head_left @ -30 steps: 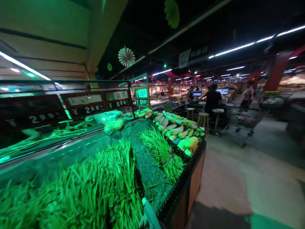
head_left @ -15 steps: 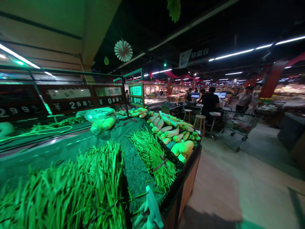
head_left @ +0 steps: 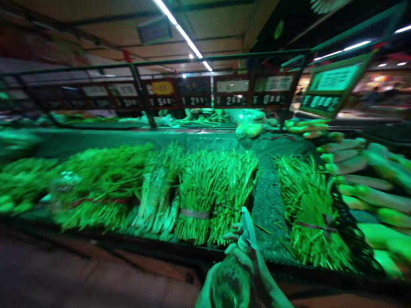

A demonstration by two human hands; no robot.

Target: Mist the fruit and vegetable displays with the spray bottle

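Note:
In the lower middle of the head view is a clear spray bottle with a pale trigger head, tilted with its head up. My right hand is closed around its neck below the trigger head, fingers reaching toward the trigger. My left hand wraps the left side of the bottle's body, partly cut off by the frame's bottom edge. Just beyond the hands lie tied bundles of green stalks on the display shelf. Another tied bundle of thin green leaves lies to the right.
White-stemmed greens and leafy bunches fill the shelf to the left. Pale long gourds are heaped at the right. A plastic bag of produce sits at the back under price signs. The shelf's dark front edge runs below.
The view has swung left, from the aisle and counter to the vegetable shelf. The spray bottle, showing only its head at the bottom edge before, is now mostly visible with both hands on it.

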